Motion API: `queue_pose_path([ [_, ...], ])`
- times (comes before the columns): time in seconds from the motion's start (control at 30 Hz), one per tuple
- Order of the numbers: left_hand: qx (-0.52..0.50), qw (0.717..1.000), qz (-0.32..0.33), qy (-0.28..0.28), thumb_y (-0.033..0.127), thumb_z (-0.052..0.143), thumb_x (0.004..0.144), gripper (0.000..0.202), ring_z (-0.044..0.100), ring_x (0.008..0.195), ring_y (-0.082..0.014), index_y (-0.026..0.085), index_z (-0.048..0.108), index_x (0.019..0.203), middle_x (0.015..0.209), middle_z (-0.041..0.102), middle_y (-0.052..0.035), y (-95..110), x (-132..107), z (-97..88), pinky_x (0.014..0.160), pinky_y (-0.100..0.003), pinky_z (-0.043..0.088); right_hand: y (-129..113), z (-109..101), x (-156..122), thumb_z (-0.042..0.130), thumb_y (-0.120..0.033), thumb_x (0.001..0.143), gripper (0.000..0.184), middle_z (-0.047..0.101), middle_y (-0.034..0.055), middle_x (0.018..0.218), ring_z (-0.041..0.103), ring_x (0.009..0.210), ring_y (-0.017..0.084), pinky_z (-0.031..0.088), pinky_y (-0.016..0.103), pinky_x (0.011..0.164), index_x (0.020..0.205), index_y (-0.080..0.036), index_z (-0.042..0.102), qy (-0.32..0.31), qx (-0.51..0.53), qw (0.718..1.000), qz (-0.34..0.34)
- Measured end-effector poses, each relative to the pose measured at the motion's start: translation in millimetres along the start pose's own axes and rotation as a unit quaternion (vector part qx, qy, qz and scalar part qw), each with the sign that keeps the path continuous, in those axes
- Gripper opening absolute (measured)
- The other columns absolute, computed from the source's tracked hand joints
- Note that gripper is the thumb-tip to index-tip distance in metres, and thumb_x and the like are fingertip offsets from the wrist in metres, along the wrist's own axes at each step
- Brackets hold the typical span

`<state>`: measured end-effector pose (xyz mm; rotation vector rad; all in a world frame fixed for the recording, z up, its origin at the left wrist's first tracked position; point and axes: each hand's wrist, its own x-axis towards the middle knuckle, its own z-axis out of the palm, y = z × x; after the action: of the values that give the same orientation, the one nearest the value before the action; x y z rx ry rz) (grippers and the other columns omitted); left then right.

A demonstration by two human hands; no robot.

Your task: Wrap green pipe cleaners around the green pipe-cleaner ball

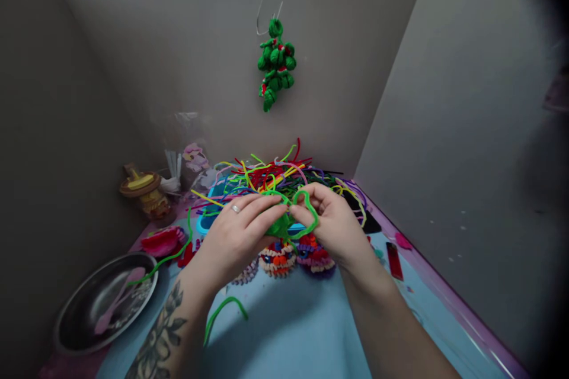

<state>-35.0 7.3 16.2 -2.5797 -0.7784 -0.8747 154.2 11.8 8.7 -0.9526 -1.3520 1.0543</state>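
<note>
Between my two hands is a bright green fuzzy pipe cleaner (315,211), bent into a loop. My right hand (329,222) pinches it with thumb and fingertips. My left hand (244,231), with a ring on one finger, is closed around a bundle of the same green pipe cleaner (279,226), partly hidden by the fingers. Below the hands several colourful ruffled pieces sit on the table, among them an orange and cream one (278,260) and a purple and red one (315,257). A loose green pipe cleaner (225,306) curves beside my left forearm.
A blue tray (203,224) heaped with many-coloured pipe cleaners (284,172) stands behind my hands. At left lie a metal bowl (71,320) with a pink tool in it and a brown pot (153,198). A green ornament (275,65) hangs on the back wall. Grey walls enclose the sides.
</note>
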Motion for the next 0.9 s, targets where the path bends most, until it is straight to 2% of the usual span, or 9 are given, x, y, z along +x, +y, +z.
queue_pose_path([
  [0.17, 0.004, 1.000, -0.003, 0.002, 0.020, 0.062, 0.082, 0.044, 0.055, 0.108, -0.0258, 0.017, 0.047, 0.124, 0.123, 0.059, -0.0130, -2, 0, 1.9, 0.091, -0.044, 0.047, 0, -2, 1, 0.063, -0.022, 0.065, 0.015, 0.050, -0.0005, 0.073, 0.049, 0.072, 0.015, 0.040, 0.027, 0.067, 0.057, -0.018, 0.051, 0.003, -0.152, 0.986, -0.072],
  [0.27, 0.006, 1.000, -0.003, -0.006, 0.016, 0.061, 0.082, 0.044, 0.055, 0.107, -0.0254, 0.021, 0.048, 0.124, 0.124, 0.058, -0.0116, -2, 0, 3.9, 0.090, -0.043, 0.047, 0, -6, 2, 0.062, -0.026, 0.070, 0.015, 0.051, 0.0025, 0.083, 0.053, 0.080, 0.017, 0.042, 0.031, 0.074, 0.058, -0.018, 0.057, -0.038, -0.175, 0.980, -0.084],
  [0.37, -0.013, 0.998, -0.057, -0.024, 0.018, 0.060, 0.083, 0.048, 0.054, 0.111, -0.0252, 0.024, 0.047, 0.128, 0.126, 0.055, -0.0110, -4, -2, 8.2, 0.091, -0.042, 0.047, -2, -9, 3, 0.056, -0.024, 0.078, 0.014, 0.055, 0.0046, 0.091, 0.056, 0.089, 0.018, 0.044, 0.033, 0.082, 0.068, -0.018, 0.064, -0.075, -0.188, 0.976, -0.082],
  [0.47, -0.074, 0.986, -0.149, 0.002, 0.023, 0.059, 0.084, 0.055, 0.051, 0.118, -0.0229, 0.028, 0.039, 0.135, 0.130, 0.050, -0.0094, -6, -4, 15.9, 0.096, -0.038, 0.046, -5, -8, 2, 0.052, -0.017, 0.081, 0.018, 0.059, 0.0056, 0.105, 0.056, 0.101, 0.018, 0.042, 0.034, 0.090, 0.092, -0.021, 0.065, -0.059, -0.198, 0.974, -0.093],
  [0.53, -0.101, 0.974, -0.198, 0.041, 0.026, 0.060, 0.084, 0.057, 0.050, 0.120, -0.0221, 0.029, 0.036, 0.136, 0.129, 0.049, -0.0086, -7, -5, 21.6, 0.097, -0.038, 0.045, -5, -5, 1, 0.054, -0.016, 0.079, 0.024, 0.061, 0.0055, 0.105, 0.057, 0.099, 0.019, 0.044, 0.034, 0.087, 0.101, -0.021, 0.061, -0.031, -0.209, 0.973, -0.095],
  [0.6, -0.115, 0.965, -0.227, 0.067, 0.029, 0.061, 0.084, 0.060, 0.050, 0.118, -0.0225, 0.030, 0.034, 0.137, 0.127, 0.050, -0.0087, -6, -5, 26.2, 0.095, -0.039, 0.046, -3, -1, 0, 0.058, -0.016, 0.077, 0.021, 0.063, 0.0043, 0.098, 0.058, 0.093, 0.019, 0.045, 0.032, 0.081, 0.097, -0.020, 0.059, -0.014, -0.227, 0.969, -0.097],
  [0.7, -0.124, 0.960, -0.240, 0.079, 0.031, 0.062, 0.083, 0.061, 0.051, 0.117, -0.0238, 0.029, 0.033, 0.137, 0.125, 0.051, -0.0095, -3, -4, 29.7, 0.092, -0.040, 0.047, -1, 4, -1, 0.058, -0.016, 0.078, 0.007, 0.064, 0.0012, 0.083, 0.059, 0.079, 0.017, 0.045, 0.029, 0.071, 0.084, -0.020, 0.059, 0.009, -0.235, 0.967, -0.098],
  [0.77, -0.117, 0.959, -0.244, 0.085, 0.031, 0.061, 0.083, 0.058, 0.051, 0.117, -0.0241, 0.028, 0.035, 0.135, 0.124, 0.051, -0.0099, -2, -3, 30.6, 0.092, -0.041, 0.047, 0, 5, -1, 0.055, -0.015, 0.080, 0.007, 0.064, 0.0002, 0.077, 0.059, 0.074, 0.016, 0.044, 0.028, 0.068, 0.078, -0.020, 0.059, 0.024, -0.237, 0.966, -0.105],
  [0.9, -0.101, 0.957, -0.250, 0.110, 0.031, 0.062, 0.083, 0.054, 0.052, 0.115, -0.0245, 0.026, 0.039, 0.131, 0.122, 0.052, -0.0103, -2, -3, 32.2, 0.091, -0.042, 0.047, 1, 5, -1, 0.056, -0.016, 0.080, 0.008, 0.065, 0.0018, 0.080, 0.060, 0.077, 0.017, 0.045, 0.029, 0.069, 0.079, -0.021, 0.062, 0.035, -0.249, 0.959, -0.129],
])
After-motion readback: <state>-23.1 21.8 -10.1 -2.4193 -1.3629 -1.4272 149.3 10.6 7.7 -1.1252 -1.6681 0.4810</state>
